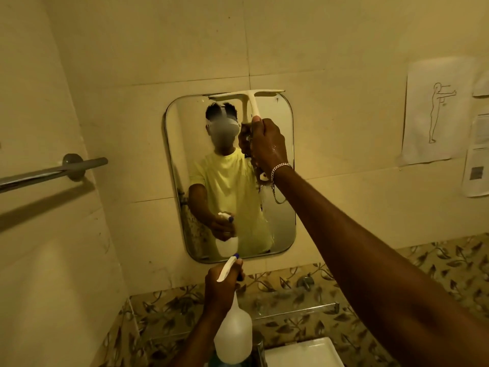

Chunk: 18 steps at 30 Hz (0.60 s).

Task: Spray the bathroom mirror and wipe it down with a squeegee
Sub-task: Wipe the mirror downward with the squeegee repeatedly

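Observation:
A rounded rectangular mirror (283, 215) hangs on the tiled wall ahead. My right hand (268, 144) is raised and grips the handle of a white squeegee (247, 99). Its blade lies flat across the mirror's top edge, on the right half. My left hand (221, 287) is lower, just under the mirror's bottom edge, and holds a translucent spray bottle (232, 335) by the neck. The bottle's white nozzle with a blue tip points up toward the glass. Wet streaks show on the mirror's right side. The mirror reflects a person in a yellow shirt.
A metal towel bar (53, 170) juts out from the left wall. Paper sheets (436, 112) are stuck on the wall at right. Below the mirror run leaf-patterned tiles, a glass shelf (296, 311) and a tap (304, 282). A white basin corner (301, 353) is at the bottom.

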Tool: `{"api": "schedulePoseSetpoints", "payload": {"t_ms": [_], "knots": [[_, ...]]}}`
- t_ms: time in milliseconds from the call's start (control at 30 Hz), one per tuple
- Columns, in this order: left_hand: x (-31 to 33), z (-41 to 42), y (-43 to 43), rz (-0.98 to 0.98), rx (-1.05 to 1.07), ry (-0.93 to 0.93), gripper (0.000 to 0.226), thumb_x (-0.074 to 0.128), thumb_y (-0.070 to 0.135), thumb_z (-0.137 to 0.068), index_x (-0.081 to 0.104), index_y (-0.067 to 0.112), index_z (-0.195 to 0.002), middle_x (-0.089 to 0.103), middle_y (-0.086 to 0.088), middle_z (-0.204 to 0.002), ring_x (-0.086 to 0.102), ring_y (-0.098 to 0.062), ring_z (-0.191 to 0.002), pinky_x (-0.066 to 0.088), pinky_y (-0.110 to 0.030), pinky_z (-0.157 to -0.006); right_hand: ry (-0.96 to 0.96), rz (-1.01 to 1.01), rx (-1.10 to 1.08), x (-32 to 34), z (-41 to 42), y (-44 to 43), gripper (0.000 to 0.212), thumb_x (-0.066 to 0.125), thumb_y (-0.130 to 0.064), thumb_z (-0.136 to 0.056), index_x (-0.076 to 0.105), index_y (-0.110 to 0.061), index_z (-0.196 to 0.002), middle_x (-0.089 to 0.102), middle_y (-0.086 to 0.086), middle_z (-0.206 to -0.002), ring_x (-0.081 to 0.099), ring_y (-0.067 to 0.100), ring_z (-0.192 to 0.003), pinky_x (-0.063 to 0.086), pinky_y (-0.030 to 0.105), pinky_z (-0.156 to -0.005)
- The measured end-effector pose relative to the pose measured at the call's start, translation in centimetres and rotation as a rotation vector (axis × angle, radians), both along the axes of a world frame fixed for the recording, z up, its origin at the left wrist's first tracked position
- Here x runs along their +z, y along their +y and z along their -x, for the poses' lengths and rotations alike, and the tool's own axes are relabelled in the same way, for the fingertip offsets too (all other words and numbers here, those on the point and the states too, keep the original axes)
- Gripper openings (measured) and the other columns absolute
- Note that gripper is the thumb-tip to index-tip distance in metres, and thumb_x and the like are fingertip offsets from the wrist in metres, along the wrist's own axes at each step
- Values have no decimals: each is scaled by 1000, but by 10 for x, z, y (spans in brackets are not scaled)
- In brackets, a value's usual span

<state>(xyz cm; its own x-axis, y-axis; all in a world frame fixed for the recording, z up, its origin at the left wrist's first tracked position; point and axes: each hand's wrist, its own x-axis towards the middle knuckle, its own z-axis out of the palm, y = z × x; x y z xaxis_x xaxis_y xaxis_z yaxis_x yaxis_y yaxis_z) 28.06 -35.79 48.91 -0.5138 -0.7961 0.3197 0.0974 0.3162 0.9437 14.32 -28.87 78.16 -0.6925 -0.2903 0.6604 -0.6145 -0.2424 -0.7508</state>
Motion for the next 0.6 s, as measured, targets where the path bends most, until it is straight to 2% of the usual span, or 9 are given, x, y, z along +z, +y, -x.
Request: {"api": "schedulePoseSetpoints", "payload": {"t_ms": [100, 200, 267, 333, 367, 400, 467, 600], "knots": [[-1, 2, -3, -8, 2, -3, 28, 65, 28, -98, 77, 9, -80, 76, -10, -72, 74, -24, -71, 59, -32, -63, 21, 12, -28, -8, 0, -3, 40, 39, -41, -108, 62, -9, -109, 69, 9, -95, 66, 23, -83, 56, 39, -74], [7, 7, -11, -34, 7, 13, 26, 65, 28, -98, 77, 9, -84, 77, -9, -74, 75, -23, -72, 58, -29, -62, 18, -33, -44, -25, -1, -6, 41, 37, -46, -107, 62, -13, -111, 70, 7, -94, 69, 25, -87, 60, 47, -80], [12, 5, -10, -31, 7, 33, 25, 65, 27, -98, 77, 9, -86, 77, -9, -75, 75, -24, -74, 59, -28, -63, 43, -40, -88, -58, -4, -4, 37, 36, -46, -108, 61, -19, -106, 67, 2, -85, 68, 18, -78, 60, 42, -72], [8, 5, -12, -29, 18, 18, 24, 64, 26, -99, 77, 9, -87, 77, -9, -76, 75, -22, -75, 59, -27, -63, 80, -47, -97, -112, -7, -3, 29, 37, -41, -109, 60, -23, -107, 61, -4, -79, 60, 2, -65, 51, 22, -56], [0, 4, -12, -35, 31, 13, 24, 64, 27, -99, 77, 10, -86, 77, -8, -76, 75, -20, -74, 60, -25, -63, 67, -74, -75, -146, -9, -2, 28, 38, -40, -110, 60, -23, -111, 59, -5, -79, 57, 0, -61, 46, 14, -50], [1, 4, -12, -20, 38, 23, 25, 64, 27, -99, 77, 11, -85, 77, -7, -75, 75, -17, -74, 59, -23, -63, 39, -92, -58, -174, -10, 0, 28, 39, -41, -109, 60, -22, -112, 58, -6, -77, 55, 0, -58, 44, 14, -47], [5, 1, -11, 33, 56, 19, 25, 64, 28, -98, 77, 16, -81, 77, -5, -74, 75, -14, -72, 59, -20, -61, -46, -126, -41, -227, -16, 6, 28, 40, -44, -108, 58, -24, -103, 55, -6, -71, 54, 1, -56, 42, 15, -46], [11, -6, -12, 95, 54, 17, 24, 63, 26, -99, 77, 11, -87, 77, -7, -77, 75, -19, -74, 63, -30, -69, -182, -178, -32, -313, -32, 18, 31, 37, -59, -97, 54, -34, -88, 54, -5, -61, 54, 1, -49, 42, 14, -41]]}}
